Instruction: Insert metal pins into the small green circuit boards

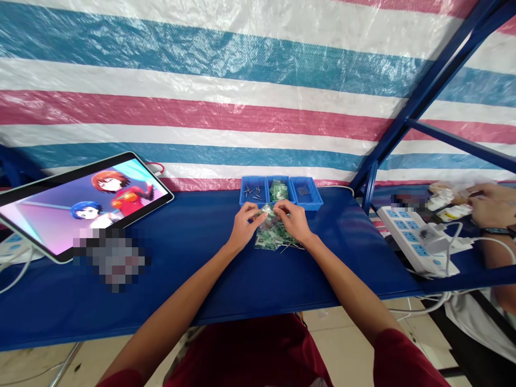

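In the head view, my left hand (pixel 245 226) and my right hand (pixel 294 220) face each other just in front of the blue bins. Their fingers pinch a small clear plastic packet (pixel 266 208) between them; what it contains is too small to make out. Below the hands lies a loose pile of small green-and-clear packets (pixel 269 236), with thin metal pieces (pixel 285 248) at its front edge. The left blue bin (pixel 242 196) has several thin metal pieces in it. More green packets (pixel 278 189) fill the middle bin. Small thin pieces lie in the right bin (pixel 316 200).
On the left, a tablet (pixel 121 226) showing a cartoon leans on the blue table (pixel 193 269), beside a pixelated patch. To the right are a blue metal frame (pixel 387 145), a white power strip (pixel 413 239) with cables, and another person's hand (pixel 492 204) near white items.
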A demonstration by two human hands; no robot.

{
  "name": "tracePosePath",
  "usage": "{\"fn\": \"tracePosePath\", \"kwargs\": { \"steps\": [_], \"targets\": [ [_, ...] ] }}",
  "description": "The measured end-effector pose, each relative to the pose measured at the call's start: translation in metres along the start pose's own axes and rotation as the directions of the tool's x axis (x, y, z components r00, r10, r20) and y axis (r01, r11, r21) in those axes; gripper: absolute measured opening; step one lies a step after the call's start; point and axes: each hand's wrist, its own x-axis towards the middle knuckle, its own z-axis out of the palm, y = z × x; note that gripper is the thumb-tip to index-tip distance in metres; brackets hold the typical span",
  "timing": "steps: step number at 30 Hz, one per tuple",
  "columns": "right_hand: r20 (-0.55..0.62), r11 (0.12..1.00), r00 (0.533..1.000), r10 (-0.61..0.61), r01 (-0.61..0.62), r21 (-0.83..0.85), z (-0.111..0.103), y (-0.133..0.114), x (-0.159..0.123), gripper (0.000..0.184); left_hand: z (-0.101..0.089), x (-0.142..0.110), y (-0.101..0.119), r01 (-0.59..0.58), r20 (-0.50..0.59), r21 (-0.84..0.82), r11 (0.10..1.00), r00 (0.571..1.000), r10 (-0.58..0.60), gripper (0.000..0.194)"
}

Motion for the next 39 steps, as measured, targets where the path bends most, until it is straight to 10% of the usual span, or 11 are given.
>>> {"fn": "tracePosePath", "kwargs": {
  "steps": [12, 25, 33, 39],
  "targets": [
    [0.032, 0.970, 0.970, -0.242, 0.242, 0.018, -0.003, -0.003, 0.001, 0.020, 0.001, 0.003, -0.002, 0.254, 0.072, -0.354, 0.900, 0.967, -0.245, 0.038],
    [0.017, 0.995, 0.995, -0.100, 0.101, -0.023, -0.001, -0.002, 0.000, 0.023, 0.000, 0.000, 0.005, 0.231, 0.107, -0.226, 0.946, 0.971, -0.212, 0.038],
    [0.039, 0.960, 0.961, -0.275, 0.276, -0.041, -0.001, 0.000, -0.001, 0.026, -0.001, 0.003, 0.005, 0.223, 0.010, -0.384, 0.896, 0.971, -0.238, 0.038],
    [-0.048, 0.996, 0.996, -0.073, 0.075, 0.048, 0.001, 0.002, 0.001, 0.016, -0.001, 0.004, -0.003, 0.114, -0.043, -0.278, 0.954, 0.990, -0.131, 0.038]
  ]
}}
